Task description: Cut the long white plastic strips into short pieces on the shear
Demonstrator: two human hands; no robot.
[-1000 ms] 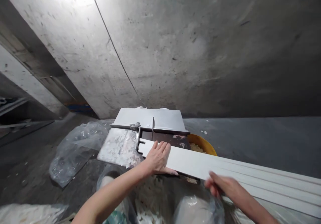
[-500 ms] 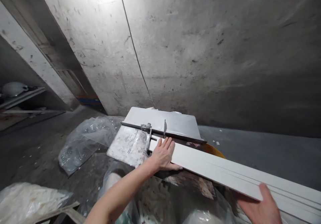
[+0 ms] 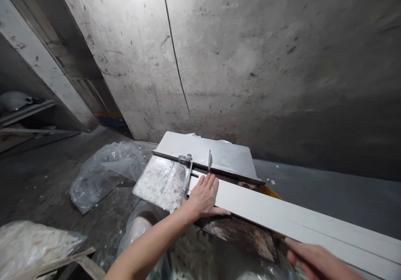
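Note:
A long white board with grooves along its length lies on a small table saw. Its slotted far end meets the metal stop clamped on the dark fence bar. The saw blade stands upright near my left hand's fingertips. My left hand lies flat on the board near that end, thumb along the near edge. My right hand is beside the board's near edge at lower right, fingers loosely bent, slightly blurred, with nothing visible in them.
Behind the saw rises a concrete wall with a cable running down it. Clear plastic bags lie on the floor at left, one holding pale offcuts. Something yellow shows beyond the board. A shelf stands far left.
My right hand has let go of the board's near side and moved left along its edge. My left hand stays flat on the board. The view has shifted slightly.

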